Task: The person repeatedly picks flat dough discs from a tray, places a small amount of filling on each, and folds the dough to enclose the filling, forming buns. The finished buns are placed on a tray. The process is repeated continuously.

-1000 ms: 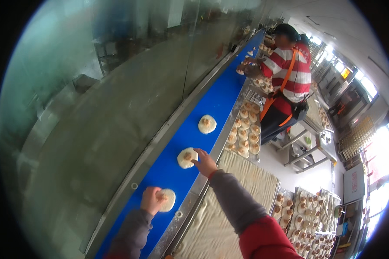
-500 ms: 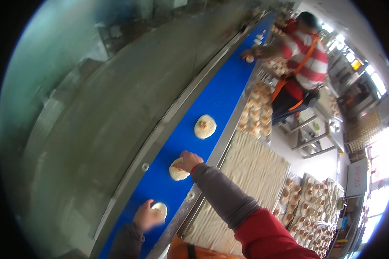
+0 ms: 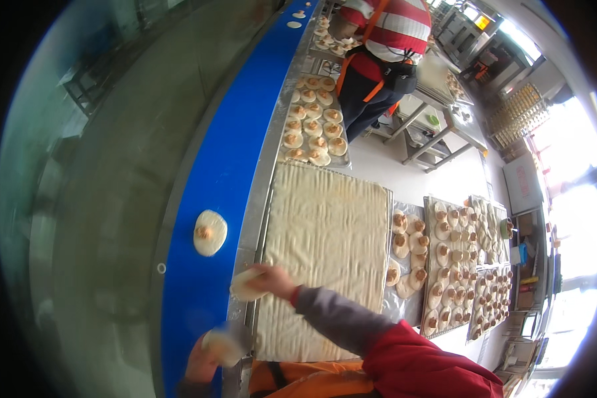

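Observation:
My right hand (image 3: 276, 280) is closed on the edge of a round flat piece of dough (image 3: 247, 286), lifted over the metal rail at the belt's right side. Lower down, my left hand (image 3: 201, 363) grips another dough piece (image 3: 223, 349), blurred by motion, at the belt's right edge. On the blue conveyor belt (image 3: 212, 172) lies one more dough round (image 3: 213, 245) with a brown filling on it, ahead of both hands. A tray covered with a pale wrinkled cloth (image 3: 325, 252) stands right of the belt, beside my right hand.
Farther along, a tray of filled dough rounds (image 3: 314, 126) flanks the belt near a co-worker in a striped top (image 3: 397, 30). More trays of dough rounds (image 3: 451, 265) stand to the right. Behind them is a metal table (image 3: 438, 126). A long metal rail edges the belt.
Both hands have lifted dough pieces off the belt and moved toward its right edge. The view has turned right, and the remaining dough round sits lower in the picture.

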`<state>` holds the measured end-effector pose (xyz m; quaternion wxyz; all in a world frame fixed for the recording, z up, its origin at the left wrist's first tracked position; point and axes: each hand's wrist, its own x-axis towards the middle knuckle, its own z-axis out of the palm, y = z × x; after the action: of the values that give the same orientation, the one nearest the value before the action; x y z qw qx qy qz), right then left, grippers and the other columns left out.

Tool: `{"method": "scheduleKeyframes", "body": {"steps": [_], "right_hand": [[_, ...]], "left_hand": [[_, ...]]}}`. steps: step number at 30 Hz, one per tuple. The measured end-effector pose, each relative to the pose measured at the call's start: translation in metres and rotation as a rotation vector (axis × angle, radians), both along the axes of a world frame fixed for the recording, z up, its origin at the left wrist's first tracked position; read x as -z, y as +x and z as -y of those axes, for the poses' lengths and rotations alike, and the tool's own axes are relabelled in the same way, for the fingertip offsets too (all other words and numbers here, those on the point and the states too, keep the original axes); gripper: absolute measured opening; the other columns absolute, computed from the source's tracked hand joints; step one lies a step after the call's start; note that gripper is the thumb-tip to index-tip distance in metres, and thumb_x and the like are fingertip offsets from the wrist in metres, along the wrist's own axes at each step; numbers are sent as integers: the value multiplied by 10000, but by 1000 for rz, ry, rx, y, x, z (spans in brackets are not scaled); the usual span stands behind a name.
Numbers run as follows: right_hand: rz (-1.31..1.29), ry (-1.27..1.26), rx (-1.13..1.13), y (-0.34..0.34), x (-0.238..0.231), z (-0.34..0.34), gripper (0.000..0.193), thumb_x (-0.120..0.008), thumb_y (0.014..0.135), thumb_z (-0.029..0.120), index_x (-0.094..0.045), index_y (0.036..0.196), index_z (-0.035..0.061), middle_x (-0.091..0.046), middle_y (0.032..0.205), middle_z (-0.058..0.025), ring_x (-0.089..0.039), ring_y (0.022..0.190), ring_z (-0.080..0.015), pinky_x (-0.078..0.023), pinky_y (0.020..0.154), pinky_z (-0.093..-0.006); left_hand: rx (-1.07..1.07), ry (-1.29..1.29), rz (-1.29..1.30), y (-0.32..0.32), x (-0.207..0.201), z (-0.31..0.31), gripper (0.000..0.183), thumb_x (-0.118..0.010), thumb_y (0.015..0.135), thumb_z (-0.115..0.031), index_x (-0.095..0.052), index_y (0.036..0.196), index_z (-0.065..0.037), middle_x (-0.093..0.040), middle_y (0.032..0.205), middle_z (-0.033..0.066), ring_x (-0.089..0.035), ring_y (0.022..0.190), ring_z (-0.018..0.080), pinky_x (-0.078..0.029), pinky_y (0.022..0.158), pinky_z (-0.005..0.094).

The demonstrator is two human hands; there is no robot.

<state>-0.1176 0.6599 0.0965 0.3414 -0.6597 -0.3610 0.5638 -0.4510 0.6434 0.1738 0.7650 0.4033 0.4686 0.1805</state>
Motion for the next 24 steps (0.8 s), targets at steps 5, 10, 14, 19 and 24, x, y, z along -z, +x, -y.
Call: {"method": "scheduleKeyframes", "body": {"steps": [5,10,14,19,24], "right_hand": [[-292,243,906,214,15,46,247,-651,980,242,-613,1121,43,-670,925,-67,-664,785,-192,-564,649,-341],[-253,344,900,371,62,72,224,-572,1037,300,-626,1137,107,-629,847,18,-575,666,-114,-508,588,-288],[1628,-223,4,406,88,86,305,-511,993,230,-581,1244,71,-658,1102,-156,-623,1057,-341,-511,897,-463],[1285,307,640,324,43,92,452,-618,936,102,-540,1379,59,-624,1247,-160,-585,1154,-373,-451,1023,-462],[934,546,426,197,3,72,402,-661,827,-58,-635,1218,34,-648,1197,-151,-590,1162,-331,-453,1027,-433]], "left_hand": [[170,-163,372,210,22,-57,351,-646,987,-241,-573,1285,-69,-632,1068,30,-627,958,114,-525,770,319],[273,-47,518,436,52,-86,393,-671,965,-271,-594,1260,-23,-652,1103,19,-636,989,113,-535,851,308],[439,989,-327,497,61,-91,379,-770,817,-223,-645,1147,-85,-676,1043,143,-652,973,369,-522,882,421],[97,1335,-31,342,52,-85,491,-794,789,-148,-597,1222,-27,-609,1231,164,-579,1149,344,-456,989,449],[-186,1173,-856,75,42,-55,503,-728,816,-48,-559,1289,-19,-595,1222,211,-566,1117,413,-459,959,480]]}}
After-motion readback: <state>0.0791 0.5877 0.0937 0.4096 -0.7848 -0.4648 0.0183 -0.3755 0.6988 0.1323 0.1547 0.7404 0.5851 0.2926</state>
